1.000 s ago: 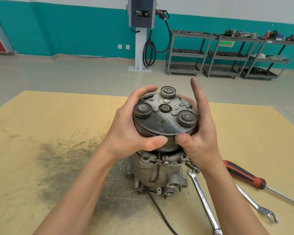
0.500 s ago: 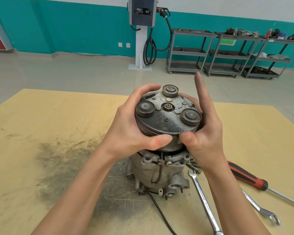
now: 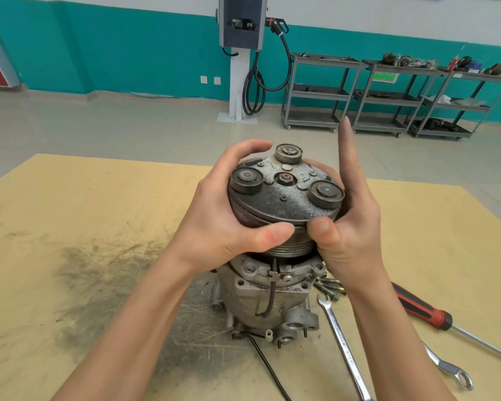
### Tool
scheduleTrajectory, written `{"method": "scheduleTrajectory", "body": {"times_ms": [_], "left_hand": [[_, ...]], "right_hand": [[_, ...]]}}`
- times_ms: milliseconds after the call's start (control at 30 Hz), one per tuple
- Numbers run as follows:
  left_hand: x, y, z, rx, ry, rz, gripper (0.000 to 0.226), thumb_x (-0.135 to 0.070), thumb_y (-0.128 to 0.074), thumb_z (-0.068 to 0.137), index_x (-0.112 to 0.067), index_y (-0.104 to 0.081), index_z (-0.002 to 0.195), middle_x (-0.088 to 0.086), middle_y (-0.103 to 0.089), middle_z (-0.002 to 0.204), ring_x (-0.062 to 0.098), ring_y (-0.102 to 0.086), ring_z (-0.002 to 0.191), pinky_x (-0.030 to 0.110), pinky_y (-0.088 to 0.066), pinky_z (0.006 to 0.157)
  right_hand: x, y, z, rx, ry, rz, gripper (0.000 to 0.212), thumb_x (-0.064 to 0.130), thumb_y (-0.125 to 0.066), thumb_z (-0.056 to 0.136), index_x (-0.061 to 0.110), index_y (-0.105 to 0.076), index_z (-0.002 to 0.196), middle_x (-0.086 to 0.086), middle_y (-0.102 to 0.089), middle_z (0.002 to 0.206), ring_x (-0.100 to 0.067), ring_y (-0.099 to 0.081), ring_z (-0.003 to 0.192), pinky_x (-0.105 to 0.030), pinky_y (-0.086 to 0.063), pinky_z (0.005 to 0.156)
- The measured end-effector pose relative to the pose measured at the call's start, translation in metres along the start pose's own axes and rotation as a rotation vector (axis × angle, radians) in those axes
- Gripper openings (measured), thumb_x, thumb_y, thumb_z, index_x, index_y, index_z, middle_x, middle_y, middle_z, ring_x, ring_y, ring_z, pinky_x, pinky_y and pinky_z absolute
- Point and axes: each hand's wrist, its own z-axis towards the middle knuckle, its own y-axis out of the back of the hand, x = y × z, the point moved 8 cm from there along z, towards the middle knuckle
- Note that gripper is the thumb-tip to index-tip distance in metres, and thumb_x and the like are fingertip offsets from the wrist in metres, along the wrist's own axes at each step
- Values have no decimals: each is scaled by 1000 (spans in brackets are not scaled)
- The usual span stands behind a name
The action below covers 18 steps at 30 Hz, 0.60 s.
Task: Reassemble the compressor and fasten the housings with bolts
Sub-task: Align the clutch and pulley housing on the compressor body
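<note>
The grey compressor body (image 3: 261, 299) stands upright on the yellow table (image 3: 70, 227), with a black wire (image 3: 268, 369) running from its base. On top sits its dark, rusty clutch pulley (image 3: 284, 198), tilted toward me, with three round pads and a centre nut. My left hand (image 3: 223, 215) grips the pulley's left side, thumb across the front rim. From the right, my right hand (image 3: 347, 227) grips it too, thumb on the front rim and index finger pointing straight up. Several loose bolts (image 3: 329, 287) lie just right of the body.
A combination wrench (image 3: 344, 348) lies to the right of the compressor. Beyond it are a red-and-black screwdriver (image 3: 422, 308) and a second wrench (image 3: 449, 369). A dark grime patch (image 3: 99, 273) marks the table on the left. Grey shelf carts (image 3: 318, 91) stand by the far wall.
Both hands and the pulley have shifted slightly to the right and the view has dropped a little. The grip looks the same.
</note>
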Motion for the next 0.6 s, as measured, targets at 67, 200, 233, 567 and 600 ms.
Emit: {"method": "scheduleTrajectory", "body": {"times_ms": [67,200,233,567,600], "left_hand": [[6,0,-1,1,22,8,87,-33,-80,56,-13,-45,134,8,-63,128,27,-63,118,49,-51,100],[12,0,-2,9,44,-10,88,-32,-79,56,-12,-45,134,12,-62,129,30,-63,118,50,-50,100],[13,0,-2,14,46,-17,89,-32,-80,56,-13,-44,134,13,-61,129,30,-63,118,50,-50,100],[14,-3,-4,22,32,-35,93,-44,-86,57,-13,-45,134,5,-61,129,27,-62,119,40,-50,97],[14,-3,-4,26,31,-42,98,-54,-87,58,-12,-45,135,5,-61,130,27,-62,119,39,-50,97]], "right_hand": [[-6,0,-2,-8,-28,3,117,67,-70,69,17,-7,154,-15,-63,124,-26,-64,114,-36,-50,94],[-11,0,-4,-14,-47,13,116,65,-71,70,18,-6,154,-14,-63,125,-27,-64,114,-34,-50,94],[-12,0,-5,-16,-49,17,115,65,-71,70,19,-7,154,-12,-63,125,-26,-64,114,-34,-50,94],[-15,0,-11,-29,-70,16,113,67,-68,71,17,-7,152,4,-65,125,-15,-62,116,-26,-48,95],[-15,0,-12,-31,-65,10,112,68,-68,71,18,-8,152,4,-64,125,-17,-62,117,-28,-48,96]]}}
